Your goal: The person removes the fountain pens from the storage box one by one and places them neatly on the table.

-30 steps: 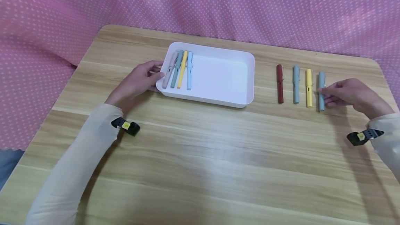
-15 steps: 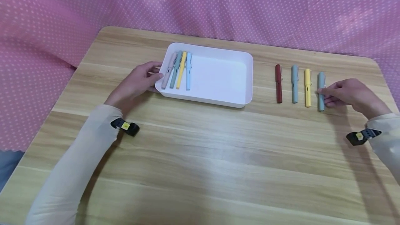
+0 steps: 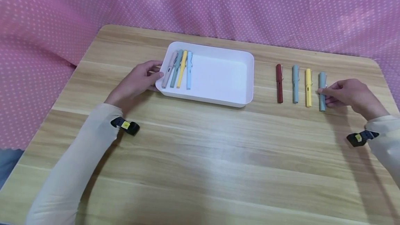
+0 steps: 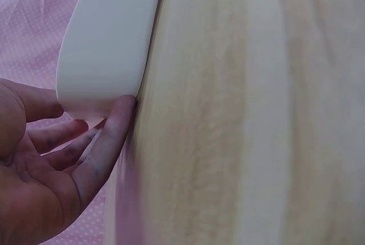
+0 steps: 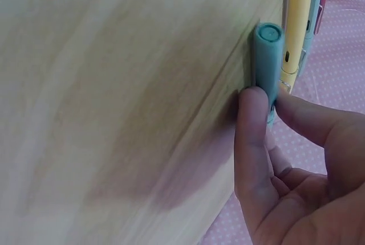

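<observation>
In the head view my left hand (image 3: 137,80) grips the left end of a white tray (image 3: 218,102), thumb at the rim. The left wrist view shows the fingers against the outer wall of the tray (image 4: 108,45). Four-sided and shallow, it holds a lilac pen (image 3: 169,69), a green pen (image 3: 176,68), a yellow pen (image 3: 182,69) and a light blue pen (image 3: 189,70) along its left side. My right hand (image 3: 350,94) pinches a teal pen (image 3: 322,89) between thumb and finger; its flat end points up in the right wrist view (image 5: 268,57).
Left of the teal pen, a yellow pen (image 3: 308,88), a blue-grey pen (image 3: 295,84) and a dark red pen (image 3: 279,83) lie in a row on the wooden table (image 3: 200,162). A pink dotted cloth (image 3: 200,6) hangs behind the table's far edge.
My right wrist has shifted very slightly to the left while the fingers stay on the teal pen. The left hand, tray and other pens keep their places.
</observation>
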A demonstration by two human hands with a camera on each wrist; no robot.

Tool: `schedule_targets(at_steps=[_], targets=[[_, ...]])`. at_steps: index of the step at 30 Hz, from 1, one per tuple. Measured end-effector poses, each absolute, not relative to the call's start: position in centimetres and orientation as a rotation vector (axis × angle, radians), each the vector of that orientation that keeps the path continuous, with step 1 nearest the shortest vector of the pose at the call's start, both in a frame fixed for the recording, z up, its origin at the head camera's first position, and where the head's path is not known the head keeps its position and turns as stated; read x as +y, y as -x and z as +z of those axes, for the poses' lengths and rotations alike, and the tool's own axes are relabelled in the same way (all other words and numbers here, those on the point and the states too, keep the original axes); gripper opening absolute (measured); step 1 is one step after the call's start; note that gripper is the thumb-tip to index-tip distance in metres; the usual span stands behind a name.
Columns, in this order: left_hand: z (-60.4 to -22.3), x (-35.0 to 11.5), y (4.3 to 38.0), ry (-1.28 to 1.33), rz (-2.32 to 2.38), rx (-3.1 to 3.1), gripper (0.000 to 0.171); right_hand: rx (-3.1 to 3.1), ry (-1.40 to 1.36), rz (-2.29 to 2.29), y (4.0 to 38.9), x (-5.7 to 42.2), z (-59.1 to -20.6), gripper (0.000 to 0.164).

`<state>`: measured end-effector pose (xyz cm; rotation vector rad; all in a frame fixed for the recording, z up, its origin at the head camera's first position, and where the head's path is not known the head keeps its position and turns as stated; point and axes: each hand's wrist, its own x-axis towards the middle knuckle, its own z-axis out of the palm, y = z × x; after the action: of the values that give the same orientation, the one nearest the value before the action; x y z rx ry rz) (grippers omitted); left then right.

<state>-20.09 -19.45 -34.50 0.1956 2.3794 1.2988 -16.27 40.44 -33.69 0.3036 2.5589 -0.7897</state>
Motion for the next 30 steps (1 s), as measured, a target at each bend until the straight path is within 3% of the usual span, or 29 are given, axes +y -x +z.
schedule_targets(at_steps=[9,30], targets=[[-34.28,-19.34,20.12,-0.177,1.286,2.380,0.053,2.502,-0.314,-0.877,16.11,40.55,-33.79,0.073],[-34.58,-19.59,20.14,-0.191,1.251,2.418,0.052,2.515,-0.338,-0.902,15.93,40.37,-33.48,0.058]])
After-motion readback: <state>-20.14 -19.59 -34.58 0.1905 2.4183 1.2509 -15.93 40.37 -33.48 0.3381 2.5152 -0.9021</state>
